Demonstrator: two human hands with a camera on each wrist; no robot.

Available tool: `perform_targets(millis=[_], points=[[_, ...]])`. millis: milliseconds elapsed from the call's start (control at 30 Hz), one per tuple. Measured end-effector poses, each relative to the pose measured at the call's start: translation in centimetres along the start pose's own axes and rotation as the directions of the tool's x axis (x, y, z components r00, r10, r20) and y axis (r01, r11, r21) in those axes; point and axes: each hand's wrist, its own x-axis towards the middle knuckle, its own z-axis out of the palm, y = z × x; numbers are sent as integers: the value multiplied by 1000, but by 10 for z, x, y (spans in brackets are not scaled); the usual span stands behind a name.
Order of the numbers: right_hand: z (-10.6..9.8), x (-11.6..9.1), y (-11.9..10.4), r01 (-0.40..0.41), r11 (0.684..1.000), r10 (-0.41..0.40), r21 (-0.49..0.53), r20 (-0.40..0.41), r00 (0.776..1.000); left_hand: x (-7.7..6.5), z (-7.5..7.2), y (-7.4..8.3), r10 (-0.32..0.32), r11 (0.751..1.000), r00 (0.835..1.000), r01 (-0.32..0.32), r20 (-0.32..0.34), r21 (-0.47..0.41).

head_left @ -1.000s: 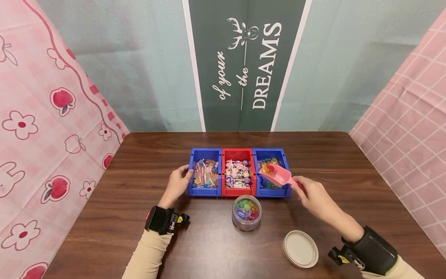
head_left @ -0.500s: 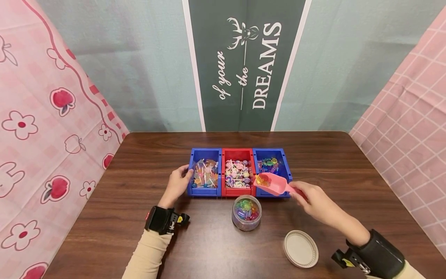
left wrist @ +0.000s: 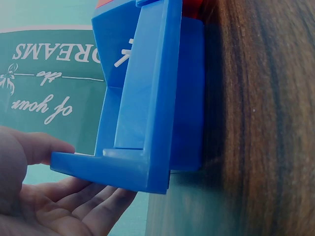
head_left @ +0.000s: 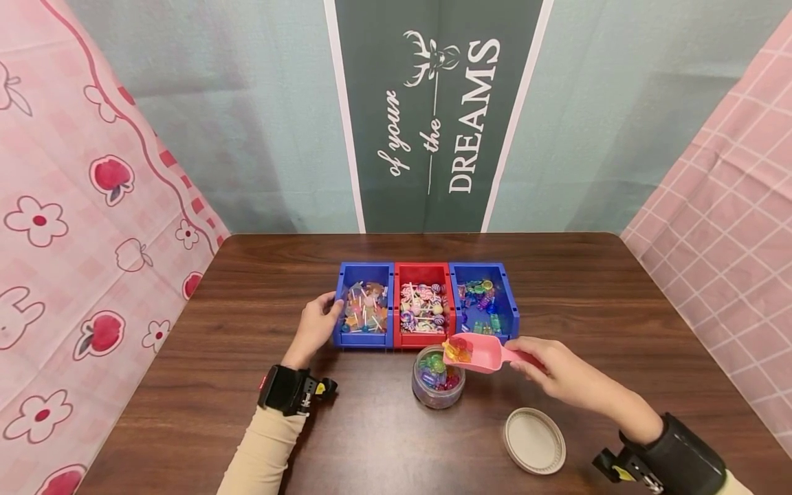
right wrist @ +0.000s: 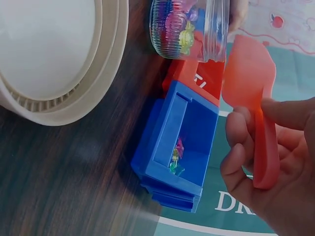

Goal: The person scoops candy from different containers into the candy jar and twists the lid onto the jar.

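My right hand (head_left: 559, 368) grips the handle of a pink scoop (head_left: 485, 353), which carries yellow and red translucent candy-shaped pieces (head_left: 458, 349). The scoop's front lip hangs over the rim of a clear round jar (head_left: 435, 397) with colourful pieces inside. My left hand (head_left: 317, 328) pinches the side wall of the left blue bin (left wrist: 140, 78), thumb over the wall and fingers outside it. That bin holds small lollipop-like pieces (head_left: 365, 309). In the right wrist view, the scoop's underside (right wrist: 248, 69) is next to the jar; its load is hidden there.
A red bin (head_left: 423, 339) with striped lollipop pieces stands between the left one and the right blue bin (head_left: 510, 317), which holds several translucent pieces. An off-white jar lid (head_left: 534, 441) lies at the front right of the brown wooden table (head_left: 371, 447). Patterned cloths surround it.
My right hand has brought the loaded scoop from above the right blue bin toward me and left, to the jar. My left hand has stayed on the left bin.
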Motion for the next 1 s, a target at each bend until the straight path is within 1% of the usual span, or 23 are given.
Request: perform_targets(millis=[100,200,367,467,600,833,1000], points=[[-1,0,0,19,1000,-20,20,30,999,1,0,0,0,1000,1000,0,-5,0],[-2,-1,1,34,999,-34,3,44,998,1,1,0,5,1000,1000,-5,-9,-3],[-4,-1,1,58,996,-56,-70,31,998,1,1,1,26,1000,1000,-26,-16,0],[-4,0,2,69,995,-67,-77,25,997,0,1,1,40,999,999,-40,-22,-1],[-5,0,1,63,996,-61,-62,33,998,0,0,0,41,999,999,-41,-21,-1],[-9,3,-3,29,997,-27,-78,35,999,1,0,0,23,1000,1000,-23,-17,-2],[-11,4,-7,19,996,-17,-82,34,999,1,0,0,20,1000,1000,-20,-14,7]])
